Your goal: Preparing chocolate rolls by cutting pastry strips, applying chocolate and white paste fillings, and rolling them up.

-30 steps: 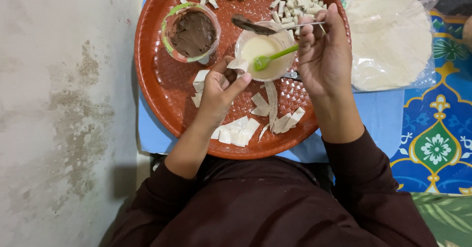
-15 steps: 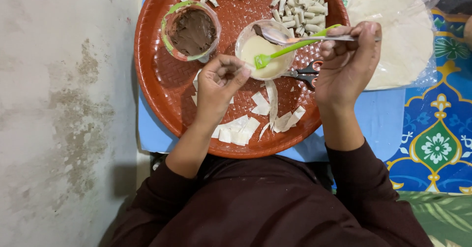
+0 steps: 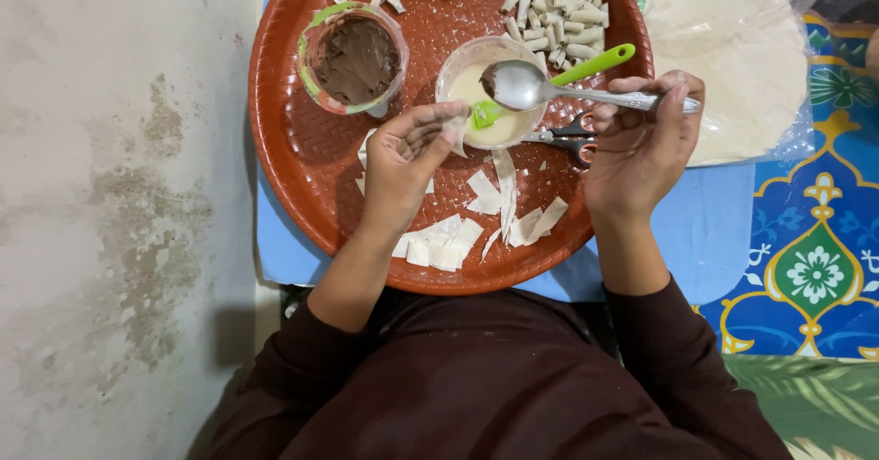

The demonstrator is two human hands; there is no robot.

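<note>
Right hand (image 3: 641,144) pinches a metal spoon (image 3: 526,85) by its handle, bowl level over the cream cup (image 3: 485,94) at the tray's (image 3: 302,158) twelve o'clock, keeping brown filling from spilling; left hand (image 3: 403,153) curls shut around a pastry strip (image 3: 455,140).

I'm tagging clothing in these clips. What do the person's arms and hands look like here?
Both forearms are bare, with dark brown sleeves pushed up near the elbows. The left hand and right hand are ungloved; I can make out no rings, watch or bracelets.
</note>
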